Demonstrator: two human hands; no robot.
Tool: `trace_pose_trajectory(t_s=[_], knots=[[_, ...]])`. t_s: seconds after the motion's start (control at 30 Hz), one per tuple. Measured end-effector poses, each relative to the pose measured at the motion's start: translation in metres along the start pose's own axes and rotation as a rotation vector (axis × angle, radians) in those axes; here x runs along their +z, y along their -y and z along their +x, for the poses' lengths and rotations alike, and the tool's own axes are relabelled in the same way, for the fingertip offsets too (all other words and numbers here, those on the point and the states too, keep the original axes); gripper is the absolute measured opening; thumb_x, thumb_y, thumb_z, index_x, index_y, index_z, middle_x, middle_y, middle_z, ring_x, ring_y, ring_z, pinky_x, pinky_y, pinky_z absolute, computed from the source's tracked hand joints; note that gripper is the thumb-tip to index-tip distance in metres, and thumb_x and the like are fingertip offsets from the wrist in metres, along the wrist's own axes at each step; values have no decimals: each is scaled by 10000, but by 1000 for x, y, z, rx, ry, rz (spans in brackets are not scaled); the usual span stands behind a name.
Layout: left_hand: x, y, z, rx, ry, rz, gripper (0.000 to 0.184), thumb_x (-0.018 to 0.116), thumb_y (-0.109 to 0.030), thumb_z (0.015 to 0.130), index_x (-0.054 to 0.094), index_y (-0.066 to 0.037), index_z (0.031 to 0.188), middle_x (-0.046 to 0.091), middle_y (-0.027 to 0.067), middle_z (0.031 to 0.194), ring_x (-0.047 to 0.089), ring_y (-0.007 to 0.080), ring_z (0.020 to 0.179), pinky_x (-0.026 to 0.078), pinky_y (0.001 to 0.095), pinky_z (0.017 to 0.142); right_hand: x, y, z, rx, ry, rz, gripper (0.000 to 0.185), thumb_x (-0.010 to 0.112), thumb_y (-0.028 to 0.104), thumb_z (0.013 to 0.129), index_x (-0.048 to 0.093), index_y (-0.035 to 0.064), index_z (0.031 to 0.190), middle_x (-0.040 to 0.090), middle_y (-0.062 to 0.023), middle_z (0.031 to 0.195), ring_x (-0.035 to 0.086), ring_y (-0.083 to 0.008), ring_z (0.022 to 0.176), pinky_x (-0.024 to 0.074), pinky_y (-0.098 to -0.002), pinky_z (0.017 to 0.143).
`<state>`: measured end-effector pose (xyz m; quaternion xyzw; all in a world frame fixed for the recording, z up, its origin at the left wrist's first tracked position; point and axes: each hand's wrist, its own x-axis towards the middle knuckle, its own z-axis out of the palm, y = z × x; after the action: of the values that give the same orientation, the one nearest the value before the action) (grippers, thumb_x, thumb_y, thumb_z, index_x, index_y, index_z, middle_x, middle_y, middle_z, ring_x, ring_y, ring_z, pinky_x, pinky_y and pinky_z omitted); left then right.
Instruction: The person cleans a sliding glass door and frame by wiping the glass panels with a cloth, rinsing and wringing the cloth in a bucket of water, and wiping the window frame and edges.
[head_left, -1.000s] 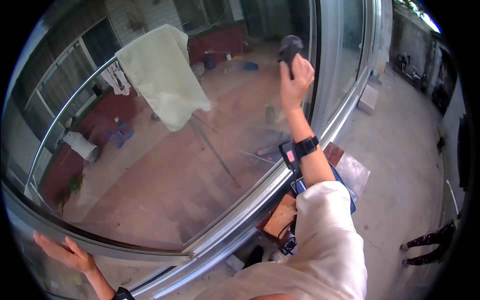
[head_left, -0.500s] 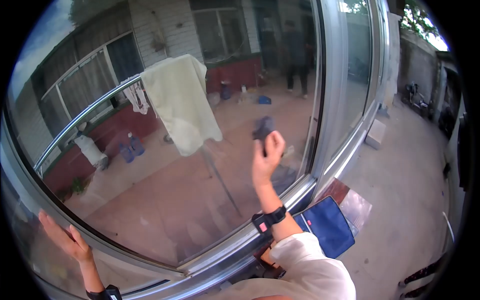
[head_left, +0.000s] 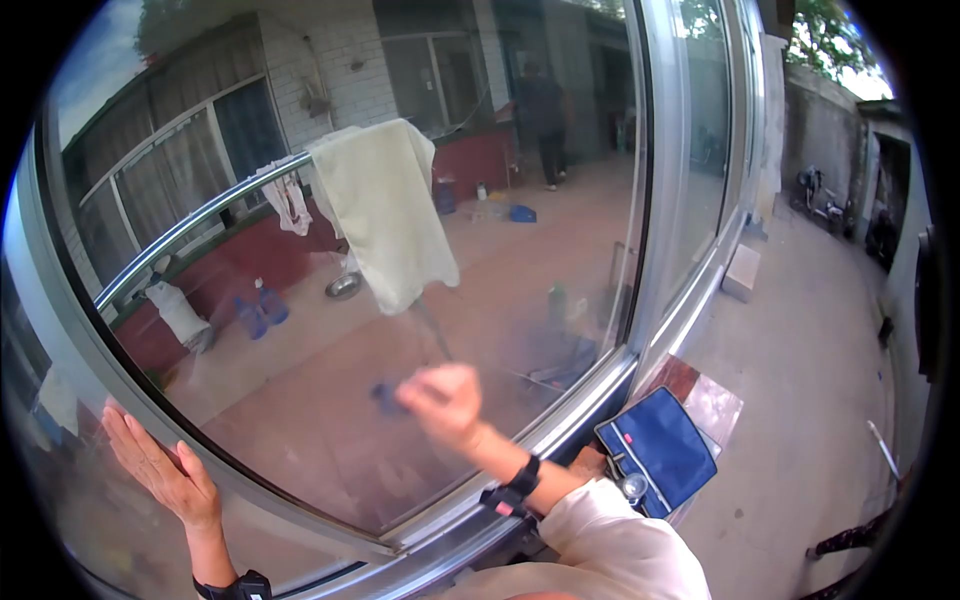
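My right hand (head_left: 445, 402) is in front of the large window pane (head_left: 300, 420), its fingers curled and smeared by motion. A small dark bluish wad, which looks like a cloth (head_left: 384, 398), shows at its fingertips against the glass; its edges are blurred. Lower left, my left hand (head_left: 165, 470) lies flat with fingers stretched out, against the glass beside the metal window frame (head_left: 240, 505). Each wrist wears a black band.
Through the pane show a pale towel (head_left: 385, 210) on a metal rail (head_left: 200, 225), blue bottles (head_left: 270, 300), a steel bowl (head_left: 343, 287) and a walking person (head_left: 543, 125). A blue bag (head_left: 660, 450) lies beside the sill at right. A concrete lane (head_left: 790, 400) runs farther right.
My right hand has swept down and left across the pane, the dark wad moving along with it. My left hand stays flat. The person behind the glass has shifted left.
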<state>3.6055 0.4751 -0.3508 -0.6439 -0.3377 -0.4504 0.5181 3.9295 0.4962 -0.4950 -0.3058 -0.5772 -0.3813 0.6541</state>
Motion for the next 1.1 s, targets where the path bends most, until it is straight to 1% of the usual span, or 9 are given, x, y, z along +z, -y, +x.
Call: trace_pose_trajectory(t_s=[0.1,0.17,0.27,0.3,0.43,0.53,0.77,0.93,1.1], knots=[[1,0,-1,-10,-1,-27,521,412,-166,915,297,6,1392,295,199,1441,268,365,1338,203,452,1084,-24,-121,116,247,-242,-44,319,665,-56,733,611,15,1039,518,-153,1083,543,-281,963,440,-351,858],[1,1,-2,-16,-8,-21,519,414,-163,913,302,12,1388,298,205,1437,273,370,1335,205,455,1082,-39,-187,224,92,-297,-131,296,678,18,765,614,-18,1052,557,-120,1085,560,-236,992,438,-299,871],[1,1,-4,-47,35,-9,518,417,-161,911,307,26,1381,301,213,1432,281,374,1328,208,460,1079,-62,-293,356,104,-350,-121,373,701,139,767,620,6,1106,604,-119,1077,587,-222,994,434,-289,872],[2,2,-4,-49,35,-11,518,417,-161,911,307,26,1381,301,213,1432,281,374,1328,208,460,1079,-65,-292,375,113,-320,-176,362,581,-24,790,632,82,1132,583,-74,1067,556,-243,938,434,-376,837],[1,1,-5,-46,54,3,524,412,-165,913,293,27,1386,295,203,1439,280,363,1331,197,451,1080,-65,-268,288,-71,-281,-194,344,662,42,772,592,-1,1106,586,-111,1094,569,-224,1004,425,-289,882],[2,0,-2,-46,27,-10,520,387,-167,918,277,-15,1403,286,151,1460,228,311,1368,146,434,1106,-72,-194,123,14,-120,-153,398,575,-115,629,612,24,1000,580,-134,1065,538,-321,1010,429,-396,880],[4,0,0,21,-6,-20,477,408,-117,927,316,-5,1381,324,156,1436,264,322,1346,184,428,1100,-113,-79,-171,497,267,-78,386,602,-55,564,631,114,910,574,-70,1032,553,-272,980,402,-468,906],[8,2,0,48,-27,23,485,458,-156,938,322,6,1374,354,166,1415,333,335,1304,247,410,1069,-141,-174,-64,217,226,-302,424,622,-20,534,644,126,931,560,-84,1064,549,-264,975,384,-475,887],[8,-3,0,47,15,123,482,454,-182,950,325,12,1372,353,172,1413,335,331,1302,250,405,1071,-182,-345,33,424,-257,-490,322,749,119,687,640,40,980,600,-102,1036,528,-277,985,418,-366,852]])
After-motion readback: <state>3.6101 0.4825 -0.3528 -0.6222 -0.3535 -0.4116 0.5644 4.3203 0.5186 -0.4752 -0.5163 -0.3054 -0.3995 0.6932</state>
